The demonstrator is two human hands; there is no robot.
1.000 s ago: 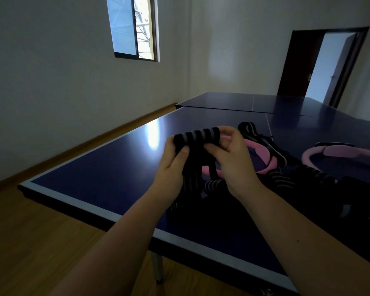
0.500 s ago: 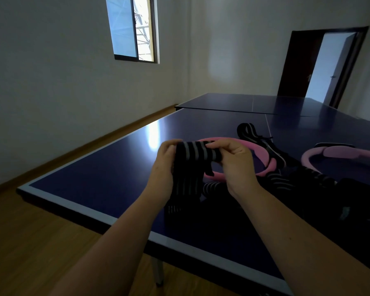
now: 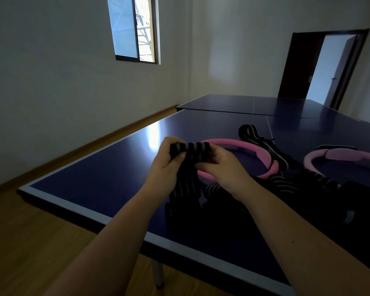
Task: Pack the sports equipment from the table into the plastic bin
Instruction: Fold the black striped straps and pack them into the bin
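Head view: my left hand and right hand both grip the striped band above the table. The band's held span runs 9-to-3 and its tail hangs toward 6. Bare tabletop lies at 9 o'clock, the table edge at 7, and the pink ring at 2.

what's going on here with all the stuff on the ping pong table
A person stands at the blue table and grips a black striped strap with the left hand and right hand, holding it above the surface while its tail hangs down. Behind it lie a pink ring, a second pink ring and more striped straps. No bin is in view.
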